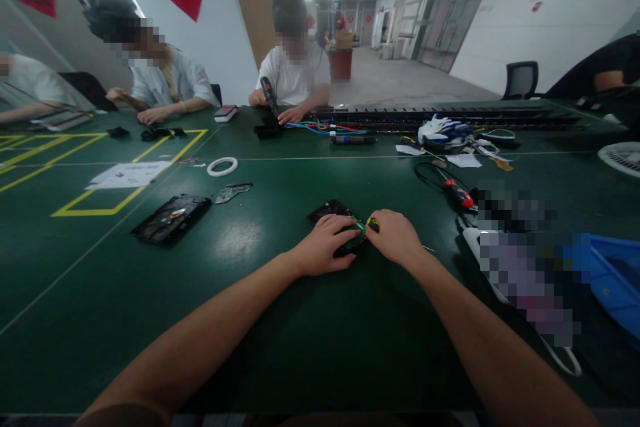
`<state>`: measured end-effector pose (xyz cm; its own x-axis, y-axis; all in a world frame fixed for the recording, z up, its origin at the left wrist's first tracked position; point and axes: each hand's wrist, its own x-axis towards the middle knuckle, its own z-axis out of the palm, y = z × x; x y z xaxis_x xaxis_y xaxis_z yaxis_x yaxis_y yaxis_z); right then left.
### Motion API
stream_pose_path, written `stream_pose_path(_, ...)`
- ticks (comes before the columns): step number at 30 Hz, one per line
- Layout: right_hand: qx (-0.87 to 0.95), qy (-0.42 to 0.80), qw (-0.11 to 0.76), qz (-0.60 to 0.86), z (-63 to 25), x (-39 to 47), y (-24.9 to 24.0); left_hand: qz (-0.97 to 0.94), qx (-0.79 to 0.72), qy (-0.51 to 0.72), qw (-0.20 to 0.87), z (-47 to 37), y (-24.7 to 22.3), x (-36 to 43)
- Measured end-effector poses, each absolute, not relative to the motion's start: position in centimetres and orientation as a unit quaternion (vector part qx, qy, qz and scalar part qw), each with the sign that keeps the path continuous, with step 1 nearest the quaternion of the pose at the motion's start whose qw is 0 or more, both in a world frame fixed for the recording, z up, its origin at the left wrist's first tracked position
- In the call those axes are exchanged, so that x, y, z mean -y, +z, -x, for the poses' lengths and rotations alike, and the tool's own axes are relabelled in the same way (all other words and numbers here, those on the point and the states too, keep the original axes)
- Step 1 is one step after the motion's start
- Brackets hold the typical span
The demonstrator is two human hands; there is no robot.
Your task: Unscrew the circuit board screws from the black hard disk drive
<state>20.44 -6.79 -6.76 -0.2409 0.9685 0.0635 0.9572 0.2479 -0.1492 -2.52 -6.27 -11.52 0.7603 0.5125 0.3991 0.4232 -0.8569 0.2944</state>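
Observation:
My left hand (327,245) is closed over a small black device (330,209) on the green table, with a green circuit board (361,232) showing beside its fingers. Just right of it, my right hand (395,237) grips a screwdriver (373,223) by its yellow-and-black handle, close against the board. A thin metal shaft pokes out past the right wrist. My fingers hide most of the device and where the tool meets it. Farther left lie an opened black casing (173,217) and a loose circuit board piece (233,193).
On the right are a red-and-black screwdriver (459,194), a white-edged object partly blurred, and a blue bin (615,273). A tape roll (222,167) and paper (129,175) lie left. Across the table a co-worker (293,67) holds a power screwdriver (269,95); gloves (443,130) lie beyond.

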Motion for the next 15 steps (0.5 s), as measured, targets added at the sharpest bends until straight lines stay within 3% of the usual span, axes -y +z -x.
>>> stream_pose_path(6,0.802,0.016,0.083,0.591,-20.3,5.7,-6.1,-0.934,-0.250,0.240,0.089,2.5,-11.5,6.4)
stream_pose_path(15,0.849,0.015,0.029,0.528,-18.8,2.9,-5.9,-0.933,-0.246,0.242,0.103,2.5,-11.1,6.4)
